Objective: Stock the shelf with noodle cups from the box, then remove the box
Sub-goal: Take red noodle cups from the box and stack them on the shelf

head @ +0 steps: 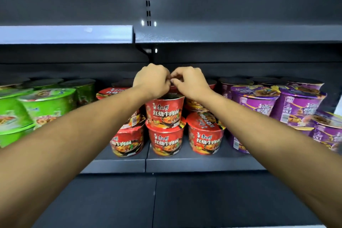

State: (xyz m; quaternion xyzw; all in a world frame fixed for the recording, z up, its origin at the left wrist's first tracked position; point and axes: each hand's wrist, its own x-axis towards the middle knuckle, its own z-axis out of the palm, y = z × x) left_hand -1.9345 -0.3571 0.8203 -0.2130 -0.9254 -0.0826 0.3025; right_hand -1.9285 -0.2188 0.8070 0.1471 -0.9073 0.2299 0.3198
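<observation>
Stocking looks far along: red noodle cups (164, 111) stand two high mid-frame on the shelf (203, 164), with green cups (46, 103) left and purple cups (296, 105) right. The box is out of view and not yet removed. The left hand (151, 79) and right hand (190, 82) meet over the top red cup, fingers curled; I cannot tell what they pinch. Bare shelf runs along the front edge.

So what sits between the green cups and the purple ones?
Red cups, stacked two high, fill that stretch; the head view shows it.
</observation>
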